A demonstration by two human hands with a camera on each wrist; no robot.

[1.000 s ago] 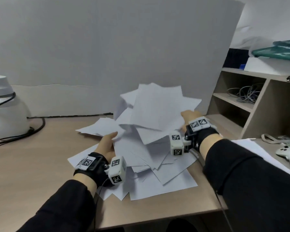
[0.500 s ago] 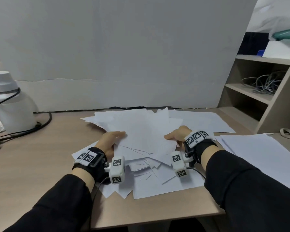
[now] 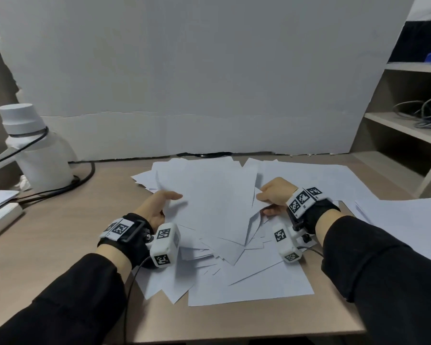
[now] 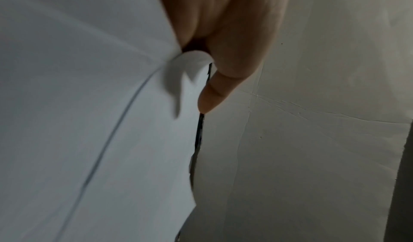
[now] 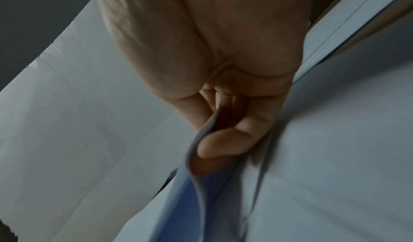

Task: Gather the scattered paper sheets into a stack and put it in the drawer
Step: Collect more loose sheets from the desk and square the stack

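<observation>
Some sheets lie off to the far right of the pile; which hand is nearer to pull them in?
The right hand: it grips the pile's right edge, beside those stray sheets. The left hand holds the opposite edge.

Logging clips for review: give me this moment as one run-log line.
phase: gathering | left hand: grips paper sheets | right hand: grips same bundle | bundle: low over desk | stack: uneven | drawer: unseen
</observation>
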